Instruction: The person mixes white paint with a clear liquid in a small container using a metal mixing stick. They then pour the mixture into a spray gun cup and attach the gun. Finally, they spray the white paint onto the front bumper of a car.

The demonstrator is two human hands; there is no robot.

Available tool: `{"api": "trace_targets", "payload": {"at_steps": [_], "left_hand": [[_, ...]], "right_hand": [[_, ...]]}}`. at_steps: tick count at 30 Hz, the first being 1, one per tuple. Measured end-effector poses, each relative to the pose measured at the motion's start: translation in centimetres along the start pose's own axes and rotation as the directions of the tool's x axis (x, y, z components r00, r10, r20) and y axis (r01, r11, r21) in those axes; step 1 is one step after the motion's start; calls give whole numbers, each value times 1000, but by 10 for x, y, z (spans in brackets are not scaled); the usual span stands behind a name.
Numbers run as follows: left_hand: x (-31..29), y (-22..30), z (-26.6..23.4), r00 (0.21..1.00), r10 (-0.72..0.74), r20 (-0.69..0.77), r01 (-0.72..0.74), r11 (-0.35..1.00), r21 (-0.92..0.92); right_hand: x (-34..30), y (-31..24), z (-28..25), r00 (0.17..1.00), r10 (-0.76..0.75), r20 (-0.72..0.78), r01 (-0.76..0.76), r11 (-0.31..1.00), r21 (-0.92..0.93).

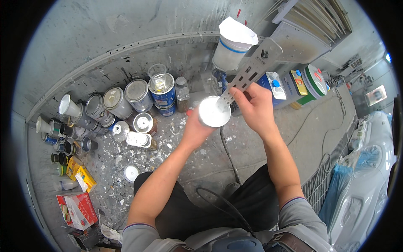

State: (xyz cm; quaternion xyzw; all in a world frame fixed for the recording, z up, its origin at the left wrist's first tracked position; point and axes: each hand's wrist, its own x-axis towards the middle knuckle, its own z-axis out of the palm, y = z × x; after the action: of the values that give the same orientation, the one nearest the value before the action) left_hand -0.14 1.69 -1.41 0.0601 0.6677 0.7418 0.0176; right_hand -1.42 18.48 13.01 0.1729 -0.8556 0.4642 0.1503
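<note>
The left hand (pixel 196 129) is wrapped around a cup of white liquid (pixel 214 117), held above the paint-spattered floor (pixel 113 168). The right hand (pixel 257 106) pinches a slotted mixing stick (pixel 254 67) whose lower end reaches into the cup; paint cans (pixel 137 93) cluster left of the cup, a blue canister (pixel 272 87) right of it.

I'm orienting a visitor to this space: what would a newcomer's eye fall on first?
Probably the cup with bright white contents, held near the center by the left hand, with the right hand holding a slotted strip angled into it. Next, perhaps the cluster of cans at left, then the glossy pale panel at lower right.
</note>
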Motion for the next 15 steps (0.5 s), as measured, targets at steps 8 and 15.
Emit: {"api": "trace_targets", "payload": {"at_steps": [8,15], "left_hand": [[-2,12,-2,997,-67,48,68,997,-21],[-3,2,0,998,59,22,-60,997,45]], "right_hand": [[-5,-6,7,996,-59,67,59,998,1],[5,2,-4,998,50,-48,-50,999,12]]}}
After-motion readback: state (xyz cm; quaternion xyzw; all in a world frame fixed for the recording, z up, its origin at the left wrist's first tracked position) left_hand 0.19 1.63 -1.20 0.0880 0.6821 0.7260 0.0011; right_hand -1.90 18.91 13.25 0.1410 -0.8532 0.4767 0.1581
